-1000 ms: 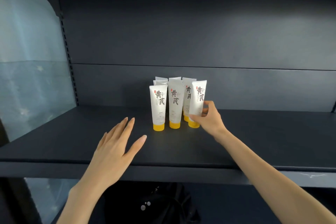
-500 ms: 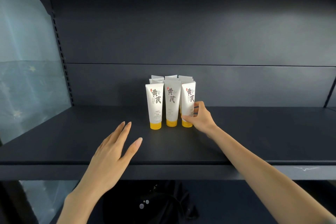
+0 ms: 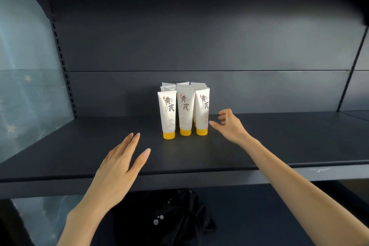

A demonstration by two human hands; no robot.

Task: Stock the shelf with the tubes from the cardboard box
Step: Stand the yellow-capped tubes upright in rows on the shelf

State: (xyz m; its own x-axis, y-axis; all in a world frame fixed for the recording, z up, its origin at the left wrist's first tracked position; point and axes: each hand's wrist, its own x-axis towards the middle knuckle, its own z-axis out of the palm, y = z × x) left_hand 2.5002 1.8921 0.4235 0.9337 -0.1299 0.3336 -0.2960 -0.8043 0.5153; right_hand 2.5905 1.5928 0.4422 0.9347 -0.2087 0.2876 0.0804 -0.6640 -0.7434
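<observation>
Right hand (image 3: 229, 126): just right of the tube cluster (image 3: 185, 110); fingers loosely curled, holding nothing; thumb tip close to the front-right tube (image 3: 202, 110), small gap visible.
Left hand (image 3: 119, 164): in front of the cluster and to its left, well apart; fingers straight, palm down, holding nothing; contact with the shelf (image 3: 279, 142) not discernible.
Change: half a second ago, right hand wrapped round the front-right tube; now released and drawn slightly back. Left hand practically unmoved.
Front-right tube: upright on its yellow cap, at the right end of the cluster's front row.
Tube cluster: three in front, more behind, all cap-down, close to the back panel.
Shelf: bare dark surface left and right of the cluster.
Cardboard box: not in view.
Black object (image 3: 169, 215): below the cluster, under the shelf; identity unclear.
Task meaning: this placement judged complete; both hands free for the next tube.
</observation>
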